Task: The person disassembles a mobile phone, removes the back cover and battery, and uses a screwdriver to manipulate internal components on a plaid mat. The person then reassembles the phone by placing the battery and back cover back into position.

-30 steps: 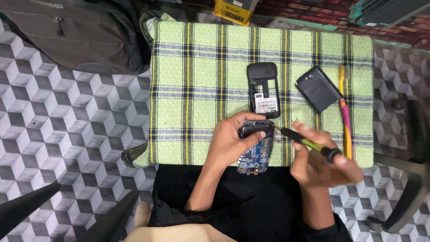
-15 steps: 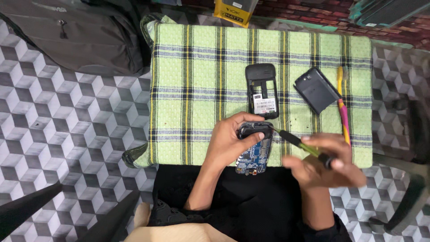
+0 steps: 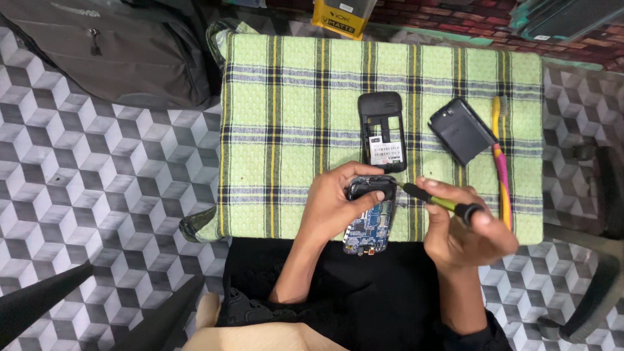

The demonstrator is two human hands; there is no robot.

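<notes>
Head view looks down on a person seated behind a green plaid cloth (image 3: 292, 130). Nearest, the left hand (image 3: 335, 208) is closed around a blue phone circuit board (image 3: 368, 227) at the cloth's near edge, thumb pressed on its dark top part. The right hand (image 3: 465, 234) pinches a green-handled screwdriver (image 3: 439, 201), tip at the board's upper right. Best to keep the board pinned flat and the driver in line with the screw. Beyond lie a black phone shell (image 3: 382, 130), a battery (image 3: 463, 130) and a toothbrush (image 3: 502, 162).
</notes>
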